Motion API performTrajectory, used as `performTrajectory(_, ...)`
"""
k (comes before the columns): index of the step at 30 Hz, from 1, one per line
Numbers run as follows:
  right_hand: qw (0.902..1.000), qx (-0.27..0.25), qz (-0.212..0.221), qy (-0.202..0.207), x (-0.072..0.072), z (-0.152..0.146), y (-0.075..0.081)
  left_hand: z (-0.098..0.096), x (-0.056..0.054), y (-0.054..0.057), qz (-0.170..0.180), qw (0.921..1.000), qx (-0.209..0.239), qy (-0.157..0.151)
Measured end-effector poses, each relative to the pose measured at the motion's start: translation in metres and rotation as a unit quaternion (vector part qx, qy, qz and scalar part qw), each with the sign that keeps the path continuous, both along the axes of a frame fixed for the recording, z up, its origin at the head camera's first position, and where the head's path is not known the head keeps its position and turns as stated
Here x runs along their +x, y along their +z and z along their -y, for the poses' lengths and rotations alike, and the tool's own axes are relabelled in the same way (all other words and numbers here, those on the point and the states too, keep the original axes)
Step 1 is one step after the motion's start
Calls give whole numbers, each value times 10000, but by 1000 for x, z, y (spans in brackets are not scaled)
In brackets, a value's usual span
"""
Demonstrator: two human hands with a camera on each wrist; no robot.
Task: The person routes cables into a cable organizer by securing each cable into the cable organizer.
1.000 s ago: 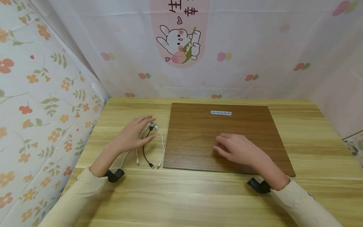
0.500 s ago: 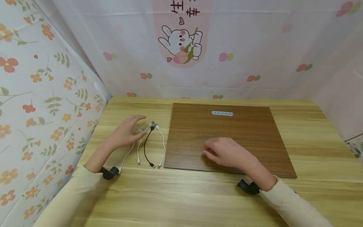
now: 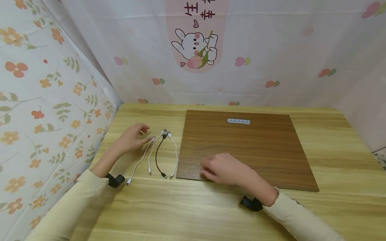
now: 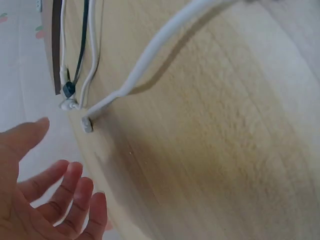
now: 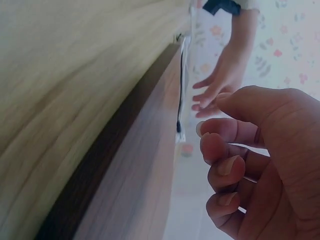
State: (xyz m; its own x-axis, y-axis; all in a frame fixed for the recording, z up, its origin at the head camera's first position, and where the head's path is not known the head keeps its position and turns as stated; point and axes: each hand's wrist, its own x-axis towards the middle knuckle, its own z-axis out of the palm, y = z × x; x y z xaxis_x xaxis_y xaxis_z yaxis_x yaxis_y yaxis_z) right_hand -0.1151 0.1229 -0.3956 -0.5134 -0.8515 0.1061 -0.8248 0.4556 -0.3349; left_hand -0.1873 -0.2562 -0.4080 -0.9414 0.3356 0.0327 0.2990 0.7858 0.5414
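Four slim charging cables lie side by side on the light wood table. Leftmost is a white cable (image 3: 139, 163), whose upper plug lies by the thumb of my left hand (image 3: 132, 139). To its right come a second white cable (image 3: 149, 158), a black cable (image 3: 156, 160) and another white cable (image 3: 177, 156); their upper plugs bunch together. In the left wrist view the fingers bend loosely with nothing between them, apart from the nearest plug (image 4: 87, 124). Over the lower left of a brown wooden board (image 3: 250, 147), my right hand (image 3: 224, 169) hovers, fingers loosely curled and holding nothing.
A small pale-blue strip (image 3: 238, 121) with dark marks lies near the board's far edge. Floral cloth (image 3: 54, 100) hangs at the left, and a printed rabbit curtain (image 3: 256, 43) rises behind the table (image 3: 181, 214).
My left hand has drawn back leftward from the bunched plugs, uncovering the leftmost white cable. My right hand has moved left and nearer over the board. The head view has shifted slightly.
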Motion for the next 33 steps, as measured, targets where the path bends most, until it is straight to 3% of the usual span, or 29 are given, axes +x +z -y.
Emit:
performTrajectory(6,9998,83,-10,153,5,12,0,1,-3,-3,325,9991,-203,202)
performTrajectory(14,9995,204,-93,217,7,18,-2,-1,-5,-3,318,9978,-566,152)
performTrajectory(33,9990,269,-23,354,10,27,-5,-15,-7,-5,444,9972,-539,274)
